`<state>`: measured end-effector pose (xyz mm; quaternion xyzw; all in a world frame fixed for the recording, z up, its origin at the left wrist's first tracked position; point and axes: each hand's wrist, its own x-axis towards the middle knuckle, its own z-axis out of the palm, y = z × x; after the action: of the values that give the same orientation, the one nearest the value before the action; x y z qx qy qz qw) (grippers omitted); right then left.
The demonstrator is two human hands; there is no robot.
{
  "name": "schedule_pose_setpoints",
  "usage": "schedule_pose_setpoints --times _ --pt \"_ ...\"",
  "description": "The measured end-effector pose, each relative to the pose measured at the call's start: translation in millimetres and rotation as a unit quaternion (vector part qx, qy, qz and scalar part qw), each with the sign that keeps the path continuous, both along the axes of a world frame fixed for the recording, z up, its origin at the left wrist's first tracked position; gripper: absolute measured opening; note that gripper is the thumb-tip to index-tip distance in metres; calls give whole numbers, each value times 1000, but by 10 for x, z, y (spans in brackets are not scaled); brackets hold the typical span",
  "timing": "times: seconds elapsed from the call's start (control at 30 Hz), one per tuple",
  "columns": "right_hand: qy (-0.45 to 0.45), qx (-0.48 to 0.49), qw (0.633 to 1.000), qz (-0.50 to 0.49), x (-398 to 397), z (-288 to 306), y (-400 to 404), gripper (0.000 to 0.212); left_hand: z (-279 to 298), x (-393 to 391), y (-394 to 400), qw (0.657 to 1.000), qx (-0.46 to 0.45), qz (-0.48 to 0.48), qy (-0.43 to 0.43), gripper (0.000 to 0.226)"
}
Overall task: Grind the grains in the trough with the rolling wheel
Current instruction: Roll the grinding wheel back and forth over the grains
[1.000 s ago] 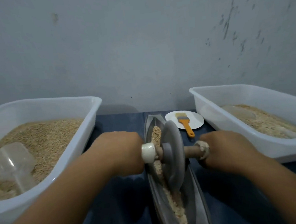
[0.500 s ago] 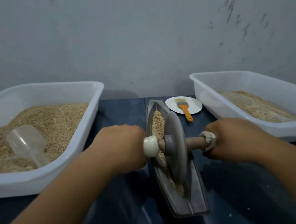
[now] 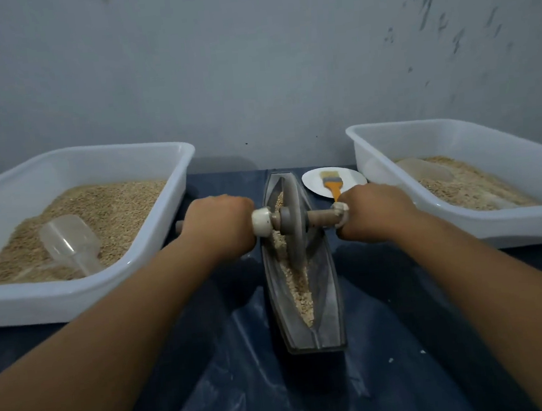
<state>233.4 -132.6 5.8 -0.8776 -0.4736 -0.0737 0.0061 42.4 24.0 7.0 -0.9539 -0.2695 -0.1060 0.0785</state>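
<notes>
We see two bare forearms, left hand (image 3: pixel 220 225) and right hand (image 3: pixel 374 212); no sleeves, rings, watch visible.

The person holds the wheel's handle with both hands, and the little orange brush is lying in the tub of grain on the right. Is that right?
Not quite. The head view shows the orange brush lying on a small white plate beside the right tub, not in it. The rest holds: the left hand and right hand both grip the rolling wheel's handle.

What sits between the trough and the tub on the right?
In the head view, a white plate with an orange-handled brush on it.
</notes>
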Motion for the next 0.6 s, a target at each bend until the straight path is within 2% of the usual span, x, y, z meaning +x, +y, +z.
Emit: schedule_pose_setpoints --times 0.07,0.13,0.2,0.27,0.33,0.4,0.5,0.6 --pt "88 -37 995 10 -51 72 -101 15 70 -55 -79 999 -11 -12 34 17" --pt "206 -79 975 24 -137 159 -276 20 113 -158 -170 997 -29 -29 67 18" --pt "258 -98 960 36 -237 220 -452 25 94 -280 -225 997 -27 -36 70 18" --pt "210 -86 973 43 -307 224 -541 26 18 -384 -250 999 -2 -26 45 23" --pt "91 -62 992 55 -320 171 -501 22 -82 -406 -242 1000 5 0 25 23" --pt "12 -24 998 52 -284 120 -351 18 -135 -343 -203 999 -5 30 12 20" --pt "-32 6 999 24 -168 66 -107 16 -88 -164 -117 999 -24 38 8 11" --pt "-16 -6 1000 14 -86 44 -18 15 21 -49 -88 999 -27 19 21 9"
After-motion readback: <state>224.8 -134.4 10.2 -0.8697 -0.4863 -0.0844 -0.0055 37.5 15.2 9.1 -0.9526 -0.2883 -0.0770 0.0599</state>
